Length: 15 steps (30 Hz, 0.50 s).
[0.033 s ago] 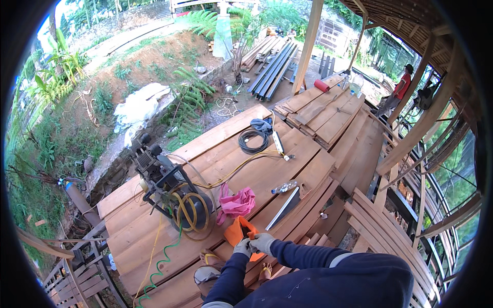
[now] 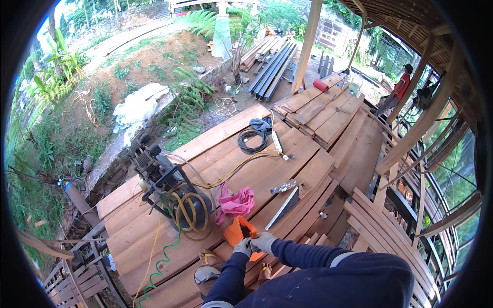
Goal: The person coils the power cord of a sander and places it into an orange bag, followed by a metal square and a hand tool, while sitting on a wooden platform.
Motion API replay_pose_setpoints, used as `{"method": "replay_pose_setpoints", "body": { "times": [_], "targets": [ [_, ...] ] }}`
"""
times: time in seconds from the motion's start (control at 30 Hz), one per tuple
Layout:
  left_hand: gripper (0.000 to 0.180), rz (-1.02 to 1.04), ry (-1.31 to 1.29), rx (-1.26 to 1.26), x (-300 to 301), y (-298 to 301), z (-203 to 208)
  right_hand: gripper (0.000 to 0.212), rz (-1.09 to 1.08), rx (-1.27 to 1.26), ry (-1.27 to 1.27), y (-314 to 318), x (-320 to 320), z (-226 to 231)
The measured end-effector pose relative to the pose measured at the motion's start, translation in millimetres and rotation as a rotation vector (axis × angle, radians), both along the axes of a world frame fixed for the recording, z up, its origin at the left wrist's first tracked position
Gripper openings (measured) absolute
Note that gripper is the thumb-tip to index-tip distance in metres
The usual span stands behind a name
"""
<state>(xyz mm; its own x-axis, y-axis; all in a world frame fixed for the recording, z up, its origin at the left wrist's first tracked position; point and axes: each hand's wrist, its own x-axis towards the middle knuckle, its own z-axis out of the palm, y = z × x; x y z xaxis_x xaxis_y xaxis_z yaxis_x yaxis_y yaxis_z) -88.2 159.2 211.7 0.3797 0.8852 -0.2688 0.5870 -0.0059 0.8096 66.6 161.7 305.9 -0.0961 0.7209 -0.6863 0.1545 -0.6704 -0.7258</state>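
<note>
An orange piece of fabric, perhaps a bag (image 2: pixel 234 232), hangs from my two gloved hands low in the middle of the view. My left hand (image 2: pixel 242 247), in a grey work glove, is closed on its lower edge. Close against it, my right hand (image 2: pixel 264 242) pinches the same fabric, its fingers bent. What lies between the fingertips is hidden. Just beyond the orange fabric is a crumpled pink cloth (image 2: pixel 237 201) on the planks. To the right of it lies a handsaw (image 2: pixel 283 209) with a pale edge.
An air compressor (image 2: pixel 172 179) with a yellow hose stands at left on the wooden planks (image 2: pixel 210 163). A green coiled hose (image 2: pixel 163 264) runs below it. Beyond lie a black cable coil (image 2: pixel 252 141), a power strip (image 2: pixel 278 141) and a plastic bottle (image 2: pixel 283 187). Another person (image 2: pixel 399 90) is far right.
</note>
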Motion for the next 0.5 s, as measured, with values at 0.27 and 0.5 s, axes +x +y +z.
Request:
{"method": "replay_pose_setpoints", "body": {
  "times": [0.27, 0.5],
  "targets": [
    [0.043, 0.516, -0.319, -0.253, -4, 23, -80, 0.030, 0.479, 0.508, -0.569, 0, 25, 78],
    [0.067, -0.072, 0.017, -0.055, 17, 5, 7, 0.017, 0.994, 0.889, -0.664, -2, 1, 52]
  ]
}}
